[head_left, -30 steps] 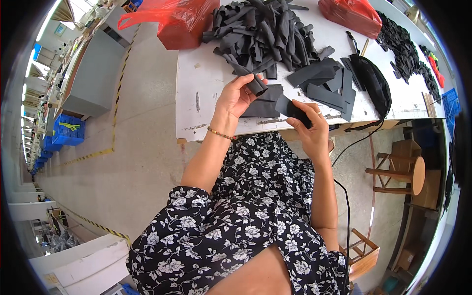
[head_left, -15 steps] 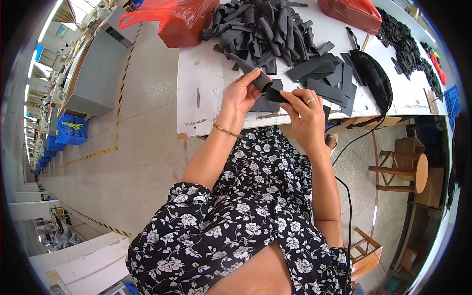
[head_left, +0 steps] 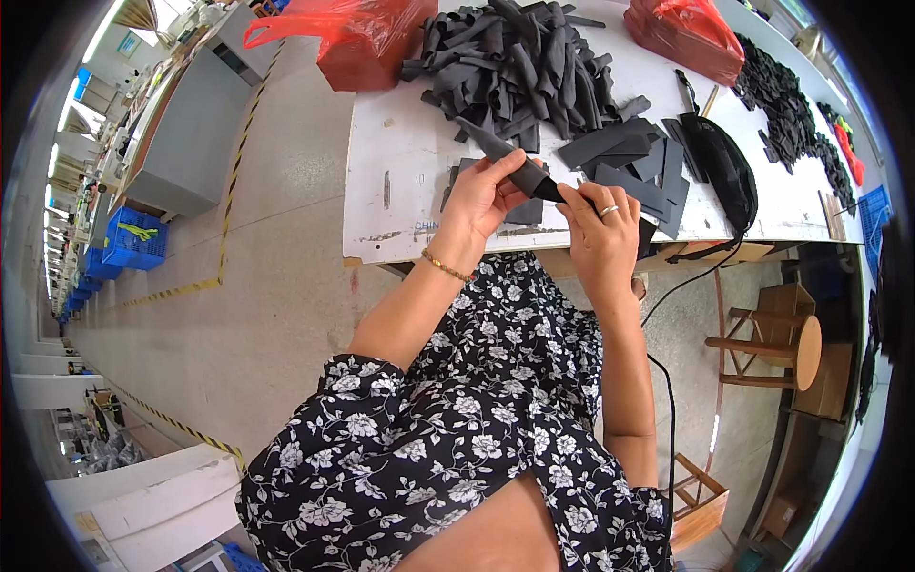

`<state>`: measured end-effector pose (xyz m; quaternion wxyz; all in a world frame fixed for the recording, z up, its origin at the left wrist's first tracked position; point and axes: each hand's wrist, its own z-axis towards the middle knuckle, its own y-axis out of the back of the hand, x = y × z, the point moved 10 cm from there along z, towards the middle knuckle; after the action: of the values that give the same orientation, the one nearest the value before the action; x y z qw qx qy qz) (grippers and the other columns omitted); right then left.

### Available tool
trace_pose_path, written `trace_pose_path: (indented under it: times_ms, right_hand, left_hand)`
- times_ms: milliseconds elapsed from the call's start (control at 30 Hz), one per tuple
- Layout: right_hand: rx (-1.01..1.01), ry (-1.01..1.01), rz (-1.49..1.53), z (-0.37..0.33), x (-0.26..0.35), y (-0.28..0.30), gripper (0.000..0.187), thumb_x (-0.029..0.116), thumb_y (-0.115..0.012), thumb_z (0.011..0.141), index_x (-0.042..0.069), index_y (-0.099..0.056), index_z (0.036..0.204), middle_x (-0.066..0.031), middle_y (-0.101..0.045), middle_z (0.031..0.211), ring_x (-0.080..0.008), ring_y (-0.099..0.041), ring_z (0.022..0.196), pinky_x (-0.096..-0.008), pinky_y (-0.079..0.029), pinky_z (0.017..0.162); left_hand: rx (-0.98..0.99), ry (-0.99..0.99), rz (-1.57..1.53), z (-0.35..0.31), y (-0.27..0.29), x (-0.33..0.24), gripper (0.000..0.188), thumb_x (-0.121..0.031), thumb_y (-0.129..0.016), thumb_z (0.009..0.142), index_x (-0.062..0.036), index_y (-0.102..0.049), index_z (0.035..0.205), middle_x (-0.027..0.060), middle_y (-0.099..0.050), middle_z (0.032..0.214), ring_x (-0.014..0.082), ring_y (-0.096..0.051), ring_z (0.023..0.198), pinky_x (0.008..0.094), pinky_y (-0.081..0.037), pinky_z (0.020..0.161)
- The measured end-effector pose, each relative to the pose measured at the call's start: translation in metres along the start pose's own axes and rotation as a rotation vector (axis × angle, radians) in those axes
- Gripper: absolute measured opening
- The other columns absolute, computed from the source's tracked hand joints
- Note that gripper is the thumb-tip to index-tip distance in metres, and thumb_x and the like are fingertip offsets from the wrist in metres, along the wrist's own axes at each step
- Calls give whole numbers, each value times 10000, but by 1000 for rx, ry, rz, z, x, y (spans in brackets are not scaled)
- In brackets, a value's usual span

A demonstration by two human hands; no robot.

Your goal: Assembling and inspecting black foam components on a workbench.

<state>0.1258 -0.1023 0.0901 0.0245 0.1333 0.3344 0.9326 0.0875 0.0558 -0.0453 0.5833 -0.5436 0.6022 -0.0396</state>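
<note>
My left hand [head_left: 482,198] grips a dark grey fabric tube [head_left: 493,145], thumb on top and fingers beneath, above the white table [head_left: 381,224]. The tube slants from upper left down to the right. My right hand [head_left: 606,227], wearing a ring, pinches a narrow black piece [head_left: 551,191] whose far end sits in the tube's lower right opening. What lies under my right fingers is hidden. Flat dark pieces [head_left: 522,212] lie on the table below the tube. Just beyond spreads a heap of dark grey curled fabric pieces [head_left: 524,71].
Flat dark strips [head_left: 624,150] lie right of the heap, beside a black pouch [head_left: 724,172]. Red plastic bags stand at far left [head_left: 367,52] and far right [head_left: 686,40]. A black cord [head_left: 671,410] hangs by my right arm; a wooden stool [head_left: 806,353] stands at right.
My hands have drawn closer together, and the black piece now reaches into the tube's end. Both hands have shifted slightly right and down.
</note>
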Motion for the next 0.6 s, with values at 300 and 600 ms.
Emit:
trace_pose_path:
  times_ms: [300, 600]
  right_hand:
    - [-64, -94, 8, -3, 13, 1, 506, 93, -748, 710, 61, -598, 1192, -91, -556, 1024, -283, -542, 914, -406, -428, 799]
    - [32, -137, 213, -24, 15, -8, 415, -9, -691, 732, 35, -524, 1108, -175, -538, 1122, -372, -531, 957, -468, -438, 828]
  left_hand:
    - [82, -400, 116, -43, -35, -24, 391, 13, -685, 824, 13, -502, 1169, 157, -647, 1037, 236, -669, 936, 343, -589, 797]
    - [486, -286, -47, -51, -72, -9, 210, -212, -569, 962, -20, -611, 1035, 132, -682, 950, 290, -629, 1067, 385, -502, 933]
